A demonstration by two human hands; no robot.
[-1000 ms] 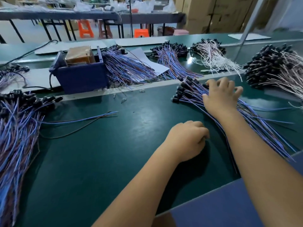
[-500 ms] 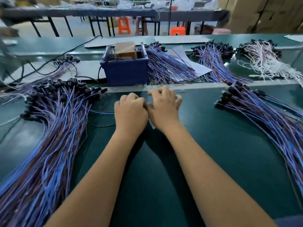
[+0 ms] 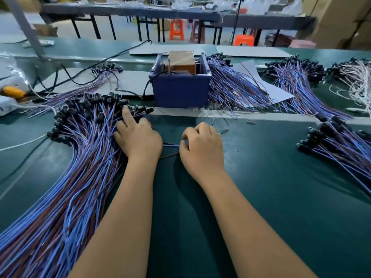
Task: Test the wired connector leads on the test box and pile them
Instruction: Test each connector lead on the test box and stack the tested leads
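Observation:
A big pile of blue and brown wired leads (image 3: 66, 177) with black connectors fans across the left of the green table. My left hand (image 3: 138, 137) lies on the pile's right edge, fingers reaching among the black connectors. My right hand (image 3: 201, 147) is beside it, fingers curled, pinching the blue and brown wires of one lead (image 3: 170, 145) that runs between the two hands. The blue test box (image 3: 180, 85) stands just beyond the hands, a brown block inside it. A second pile of leads (image 3: 341, 145) lies at the right.
More lead bundles (image 3: 234, 89) lie behind the box, with white-wired ones (image 3: 357, 81) at the far right. Black cables (image 3: 80, 71) cross the back left. Small loose metal parts (image 3: 224, 130) sit near the table's pale strip (image 3: 261, 115). Orange stools and benches stand beyond.
Both hands came from the right pile to the middle, then apart. My left hand has moved left onto the big pile; a lead now stretches between the hands.

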